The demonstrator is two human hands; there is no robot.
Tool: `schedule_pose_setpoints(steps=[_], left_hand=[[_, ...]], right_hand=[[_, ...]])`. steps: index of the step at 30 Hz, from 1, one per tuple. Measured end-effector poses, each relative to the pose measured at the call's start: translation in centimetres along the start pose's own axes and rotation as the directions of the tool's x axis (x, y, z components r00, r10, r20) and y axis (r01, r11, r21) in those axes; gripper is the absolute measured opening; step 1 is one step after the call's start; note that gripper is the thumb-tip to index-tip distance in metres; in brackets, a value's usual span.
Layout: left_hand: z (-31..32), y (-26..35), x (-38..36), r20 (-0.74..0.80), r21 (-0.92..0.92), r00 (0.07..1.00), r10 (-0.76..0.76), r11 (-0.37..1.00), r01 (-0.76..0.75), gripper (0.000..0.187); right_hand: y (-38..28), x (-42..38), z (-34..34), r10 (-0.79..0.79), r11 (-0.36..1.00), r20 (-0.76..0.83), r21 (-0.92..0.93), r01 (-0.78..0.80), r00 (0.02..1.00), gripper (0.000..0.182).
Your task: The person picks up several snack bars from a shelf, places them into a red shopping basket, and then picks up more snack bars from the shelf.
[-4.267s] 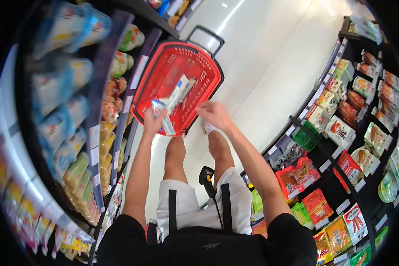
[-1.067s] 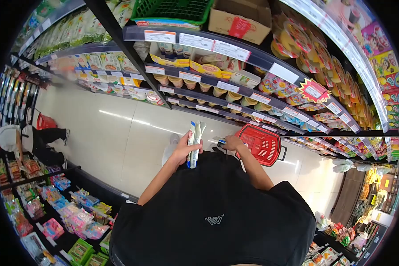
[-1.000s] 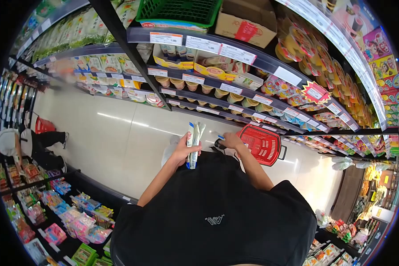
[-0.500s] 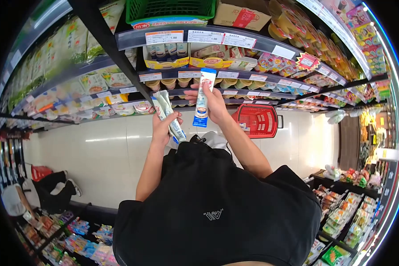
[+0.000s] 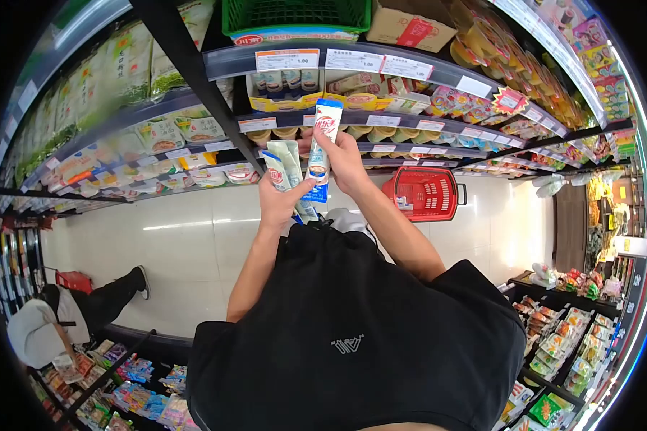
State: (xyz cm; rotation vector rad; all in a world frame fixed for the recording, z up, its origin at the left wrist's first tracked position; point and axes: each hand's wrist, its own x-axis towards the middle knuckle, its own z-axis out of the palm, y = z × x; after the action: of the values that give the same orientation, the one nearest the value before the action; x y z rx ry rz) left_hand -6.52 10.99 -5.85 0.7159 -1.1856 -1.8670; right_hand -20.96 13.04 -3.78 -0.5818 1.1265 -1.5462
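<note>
My left hand (image 5: pixel 274 202) is closed around a small bunch of pale stick sachets (image 5: pixel 288 159) with blue edges, fanned slightly upward. Between the thumb and fingers of my right hand (image 5: pixel 343 161) is another stick sachet (image 5: pixel 326 123), white with red lettering, a cup picture and blue ends. It stands nearly upright, and its lower part meets my left thumb beside the bunch. Both hands are in front of the shelves. Behind them, an open display box (image 5: pixel 284 104) with a yellow front holds similar blue-and-white sachets.
A red shopping basket (image 5: pixel 425 194) stands on the floor right of my hands. Above, a shelf carries a green crate (image 5: pixel 295 20) and a cardboard box (image 5: pixel 410 30). Price labels line the shelf edges. Another person (image 5: pixel 47 330) is at the lower left, near a display of packets.
My left hand has moved up and right, bringing its bunch against the sachet in my right hand. The view has shifted slightly. The person at the lower left has moved, with a leg extended.
</note>
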Motion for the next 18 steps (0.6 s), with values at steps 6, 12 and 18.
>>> schedule_pose_setpoints(steps=[6,12,18], left_hand=[[-1.4,0.8,0.4,-0.043,0.067,0.998,0.043,0.997,-0.040,0.040],[-1.7,1.5,0.8,0.039,0.126,0.999,0.022,0.992,-0.027,0.040],[-3.0,0.7,1.1,0.046,0.210,0.999,0.005,0.978,-0.014,0.037]], right_hand=[[-0.7,0.7,-0.7,-0.014,0.996,0.119,-0.090,0.025,0.993,0.021],[-1.6,0.6,-0.2,-0.074,0.984,0.057,-0.158,0.082,0.996,0.021],[-2.0,1.3,-0.7,-0.088,0.983,0.010,-0.162,0.088,0.996,0.022]])
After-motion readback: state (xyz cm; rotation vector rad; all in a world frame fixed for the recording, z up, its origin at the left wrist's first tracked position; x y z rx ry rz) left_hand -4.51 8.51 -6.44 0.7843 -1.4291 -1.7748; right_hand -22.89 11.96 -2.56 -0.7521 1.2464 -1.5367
